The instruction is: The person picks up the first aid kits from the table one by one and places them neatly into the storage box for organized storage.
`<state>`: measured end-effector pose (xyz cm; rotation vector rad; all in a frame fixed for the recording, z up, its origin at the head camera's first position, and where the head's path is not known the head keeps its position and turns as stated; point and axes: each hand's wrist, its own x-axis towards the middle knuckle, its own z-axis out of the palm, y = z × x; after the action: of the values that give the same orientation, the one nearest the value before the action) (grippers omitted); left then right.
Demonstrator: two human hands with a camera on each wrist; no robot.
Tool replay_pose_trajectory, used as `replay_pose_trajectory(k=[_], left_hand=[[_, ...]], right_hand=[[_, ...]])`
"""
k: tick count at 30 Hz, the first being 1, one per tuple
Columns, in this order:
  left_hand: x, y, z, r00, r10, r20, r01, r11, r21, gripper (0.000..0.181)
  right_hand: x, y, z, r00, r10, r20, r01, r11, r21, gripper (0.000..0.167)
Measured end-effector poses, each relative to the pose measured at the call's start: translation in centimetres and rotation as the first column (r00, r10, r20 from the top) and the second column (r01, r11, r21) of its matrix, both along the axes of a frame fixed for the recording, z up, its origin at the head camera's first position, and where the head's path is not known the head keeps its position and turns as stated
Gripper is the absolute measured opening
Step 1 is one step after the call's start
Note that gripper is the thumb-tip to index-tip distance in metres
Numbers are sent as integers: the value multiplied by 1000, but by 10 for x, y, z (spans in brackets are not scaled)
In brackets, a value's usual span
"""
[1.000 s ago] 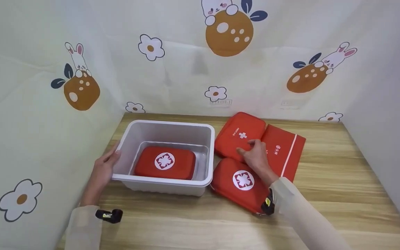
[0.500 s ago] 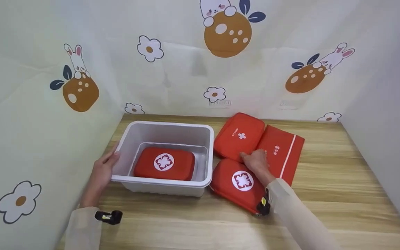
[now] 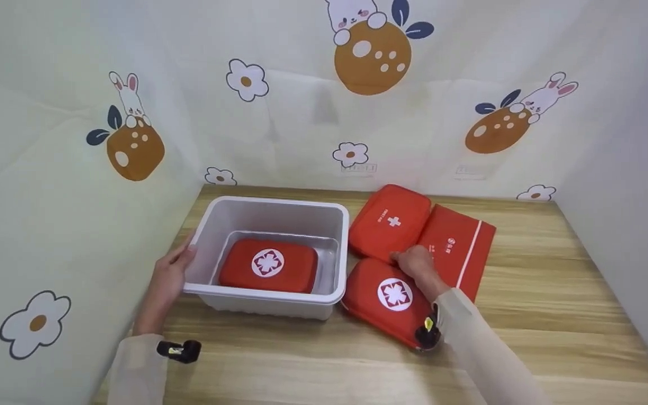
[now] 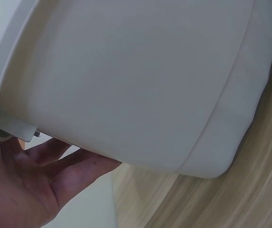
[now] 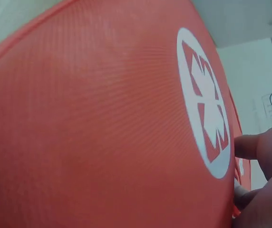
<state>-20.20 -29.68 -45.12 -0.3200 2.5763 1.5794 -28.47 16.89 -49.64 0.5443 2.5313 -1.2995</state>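
Note:
My left hand (image 3: 167,277) grips the left rim of a white bin (image 3: 268,306); in the left wrist view its fingers lie under that rim, against the outer wall (image 4: 126,85). Inside the bin lies a red case (image 3: 239,267) with a round white emblem. My right hand (image 3: 418,265) is at the far edge of another emblem case (image 3: 366,306), right of the bin, where it meets a red first-aid case (image 3: 377,211). From the right wrist, fingertips of the hand (image 5: 267,173) touch that far edge (image 5: 102,118), partly hidden behind it.
A flat red pouch (image 3: 452,226) with a white stripe lies right of the first-aid case, partly behind my right hand. Patterned cloth walls (image 3: 296,112) enclose the wooden table (image 3: 549,292) at the back and both sides.
My right hand has come down and slightly toward me, from above the cases to the edge between them, its fingers now lower. My left hand stays on the bin.

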Motion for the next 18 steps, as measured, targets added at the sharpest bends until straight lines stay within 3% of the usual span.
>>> replay_pose_trajectory(k=[4,8,12,18], left_hand=[[1,-1,-1,1000,12,-28,-11,1000,4,54],[1,-2,-2,998,21,-66,-21,1000,-7,53],[0,-1,-2,998,24,-58,-23,1000,2,53],[-2,1,-1,999,31,-42,-31,999,14,52]], right_hand=[[1,-2,4,996,-25,-85,26,999,20,19],[2,-2,10,985,-112,-131,98,990,-106,16],[2,-1,14,973,-210,-94,168,929,-331,15],[3,-2,17,944,-314,-102,229,844,-484,15]])
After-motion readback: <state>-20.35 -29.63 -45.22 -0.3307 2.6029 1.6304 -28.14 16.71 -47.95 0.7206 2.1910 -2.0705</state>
